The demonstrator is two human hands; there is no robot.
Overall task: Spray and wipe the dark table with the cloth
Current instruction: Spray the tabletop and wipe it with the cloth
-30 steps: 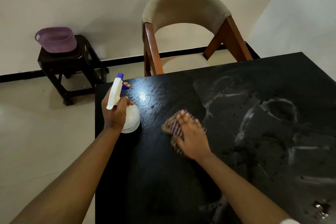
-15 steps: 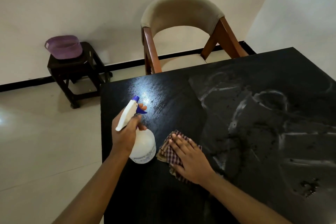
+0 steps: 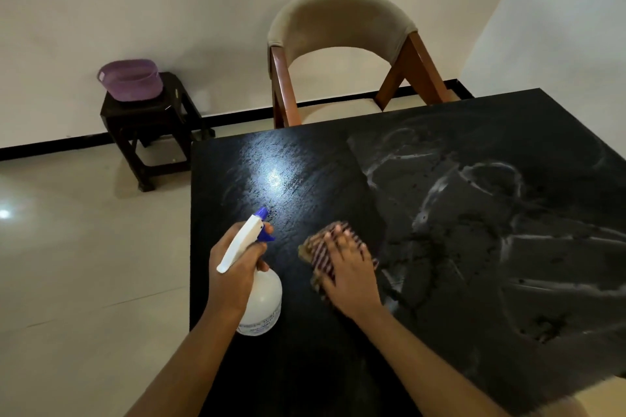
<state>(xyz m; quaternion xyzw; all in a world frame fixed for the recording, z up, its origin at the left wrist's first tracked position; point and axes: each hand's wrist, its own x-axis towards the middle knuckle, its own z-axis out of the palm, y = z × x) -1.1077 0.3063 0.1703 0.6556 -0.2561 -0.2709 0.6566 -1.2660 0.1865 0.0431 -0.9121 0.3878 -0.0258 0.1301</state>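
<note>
The dark table (image 3: 338, 366) fills the lower right, with pale wet streaks and smears over its right half. My left hand (image 3: 237, 271) grips the neck of a white spray bottle (image 3: 262, 301) with a blue nozzle, held near the table's left edge. To its right my right hand (image 3: 349, 274) presses flat on a folded checked cloth (image 3: 318, 247) that lies on the table top. Most of the cloth is hidden under my palm and fingers.
A wooden chair (image 3: 342, 30) with a beige padded back stands against the table's far edge. A purple basin (image 3: 130, 79) rests on a small dark stool (image 3: 149, 132) by the wall at the left. Pale tiled floor (image 3: 84, 264) runs along the table's left side.
My right hand slid the cloth towards me, then back away a little across the table. The left hand with the bottle came nearer to me. The view shifted.
</note>
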